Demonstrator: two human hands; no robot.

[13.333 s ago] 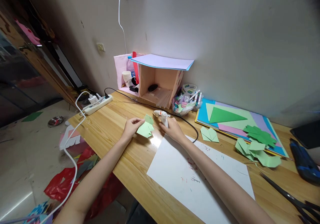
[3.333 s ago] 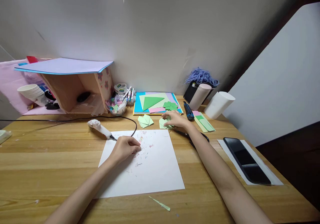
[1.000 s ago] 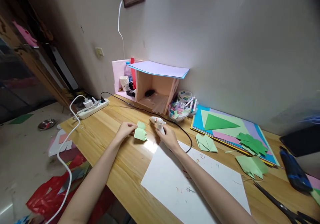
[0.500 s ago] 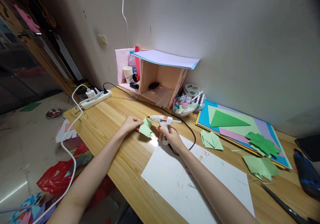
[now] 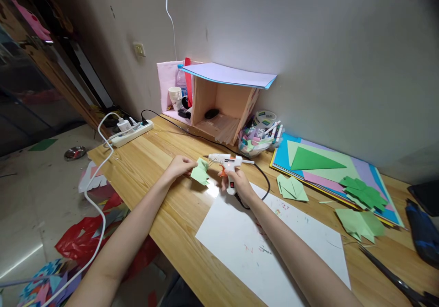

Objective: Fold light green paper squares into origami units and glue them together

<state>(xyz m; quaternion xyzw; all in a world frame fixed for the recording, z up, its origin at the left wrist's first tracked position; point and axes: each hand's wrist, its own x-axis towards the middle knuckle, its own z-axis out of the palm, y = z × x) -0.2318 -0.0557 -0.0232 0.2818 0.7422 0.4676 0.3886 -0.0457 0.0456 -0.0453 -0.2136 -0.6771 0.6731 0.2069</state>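
Between its fingertips my left hand (image 5: 181, 166) pinches a folded piece of light green paper (image 5: 200, 172) just above the wooden table. My right hand (image 5: 239, 184) is wrapped round the handle of a white hot glue gun (image 5: 226, 161) with an orange trigger. The gun's nozzle points left and sits over the far edge of the green paper; whether they touch I cannot tell. A glue stick pokes out of the gun's back end. Under my right forearm lies a white sheet (image 5: 247, 247) with coloured marks.
Light green paper pieces (image 5: 292, 188) and a stack of coloured paper (image 5: 320, 163) lie to the right, with scissors (image 5: 394, 272) nearer. Behind stand a cardboard box (image 5: 222, 105) and a bowl of scraps (image 5: 254, 142). A power strip (image 5: 133, 133) sits at the left edge.
The glue gun in my right hand has shifted slightly to the right and up, its nozzle more clearly above the green paper. My left hand stays almost in place. The view has shifted a little.
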